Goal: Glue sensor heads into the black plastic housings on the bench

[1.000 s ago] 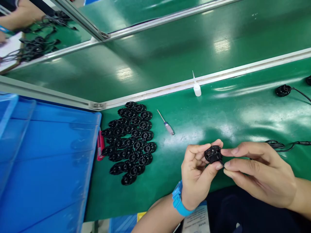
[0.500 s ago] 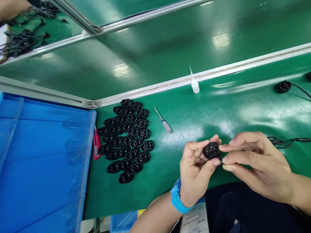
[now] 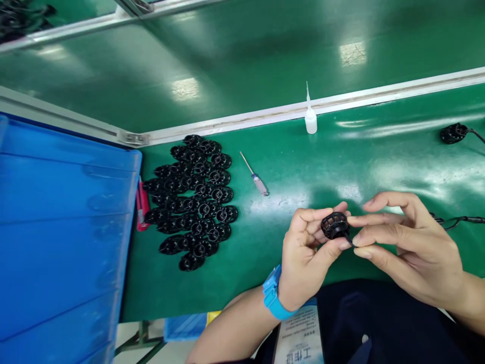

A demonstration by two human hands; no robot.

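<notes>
My left hand (image 3: 306, 258), with a blue wristband, pinches a small round black plastic part (image 3: 335, 225) between thumb and fingers above the green table's near edge. My right hand (image 3: 409, 247) meets it from the right, its fingertips pressed against the part's side where a thin black wire (image 3: 456, 221) leaves toward the right. A flat cluster of several matching black round parts (image 3: 193, 199) lies on the table to the left of my hands.
A small screwdriver (image 3: 255, 178) lies beside the cluster. A white squeeze bottle (image 3: 310, 119) stands at the metal rail behind. A big blue crate (image 3: 64, 222) fills the left, a red tool (image 3: 142, 205) against it. Another wired black part (image 3: 453, 133) rests far right.
The view has shifted, so everything sits a little higher and more to the left. Both hands keep the black part between them, and my right forefinger has lifted slightly.
</notes>
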